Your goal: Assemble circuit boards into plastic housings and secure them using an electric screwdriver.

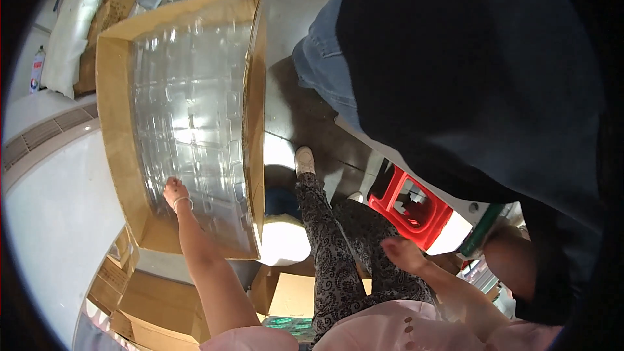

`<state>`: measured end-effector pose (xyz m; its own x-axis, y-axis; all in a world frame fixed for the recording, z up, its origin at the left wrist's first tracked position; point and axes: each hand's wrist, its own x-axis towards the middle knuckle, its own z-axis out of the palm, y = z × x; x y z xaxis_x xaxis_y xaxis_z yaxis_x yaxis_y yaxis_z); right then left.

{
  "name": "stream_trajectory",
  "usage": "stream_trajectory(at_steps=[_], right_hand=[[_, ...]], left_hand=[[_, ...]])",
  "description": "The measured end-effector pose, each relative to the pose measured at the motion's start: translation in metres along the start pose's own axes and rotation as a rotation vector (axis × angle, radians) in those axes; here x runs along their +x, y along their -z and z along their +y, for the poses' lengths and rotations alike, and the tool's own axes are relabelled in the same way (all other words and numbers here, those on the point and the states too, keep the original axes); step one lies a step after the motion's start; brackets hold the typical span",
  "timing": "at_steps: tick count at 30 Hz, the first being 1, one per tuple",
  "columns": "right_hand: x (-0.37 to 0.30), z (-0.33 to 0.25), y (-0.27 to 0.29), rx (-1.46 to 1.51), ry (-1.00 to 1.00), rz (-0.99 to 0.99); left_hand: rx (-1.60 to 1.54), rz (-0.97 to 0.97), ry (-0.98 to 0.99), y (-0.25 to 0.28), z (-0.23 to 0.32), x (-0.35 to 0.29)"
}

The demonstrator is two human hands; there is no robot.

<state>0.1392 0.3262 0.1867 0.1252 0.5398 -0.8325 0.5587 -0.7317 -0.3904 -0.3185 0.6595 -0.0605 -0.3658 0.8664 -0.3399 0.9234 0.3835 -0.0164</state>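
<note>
A large open cardboard box (119, 136) stands at the left, holding nested sheets of clear moulded plastic trays (188, 97). Inside its near left part is my left hand (175, 192), a thin bracelet at the wrist. Its fingers are curled at the near edge of the clear plastic trays and seem to grip it; the fingertips are partly hidden. My right hand (404, 255) hovers over my right thigh, away from the box. It is smeared by motion, and how its fingers are set does not show. Nothing is visible in it.
Another person (455, 84) in dark clothing and jeans stands close at the right. Beside them is a red plastic stool-like frame (416, 205). More cardboard boxes (159, 305) lie at the near left. A spray can (37, 68) and a white padded bundle (71, 45) are at the far left.
</note>
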Motion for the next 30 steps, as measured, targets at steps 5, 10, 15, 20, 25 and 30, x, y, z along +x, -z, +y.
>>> stream_trajectory(at_steps=[5,10,15,20,25,30], right_hand=[[0.138,-0.187,-0.031,-0.023,0.824,0.284],[0.26,-0.237,-0.036,-0.744,0.868,0.35],[0.265,-0.19,-0.023,-0.663,0.91,0.364],[0.272,-0.184,-0.026,-0.552,1.01,0.499],[0.278,-0.192,-0.042,-0.399,1.078,0.501],[0.283,-0.162,-0.013,-0.436,1.123,0.495]], left_hand=[[0.111,0.114,-0.086,-0.025,0.009,-0.021],[0.185,-0.201,-0.081,-0.006,0.017,-0.009],[0.301,-0.157,-0.166,-0.02,0.013,-0.001],[0.331,-0.18,-0.055,-0.051,0.038,0.001],[0.436,-0.102,0.039,-0.072,0.005,0.019],[0.432,-0.298,-0.174,-0.066,0.025,-0.008]])
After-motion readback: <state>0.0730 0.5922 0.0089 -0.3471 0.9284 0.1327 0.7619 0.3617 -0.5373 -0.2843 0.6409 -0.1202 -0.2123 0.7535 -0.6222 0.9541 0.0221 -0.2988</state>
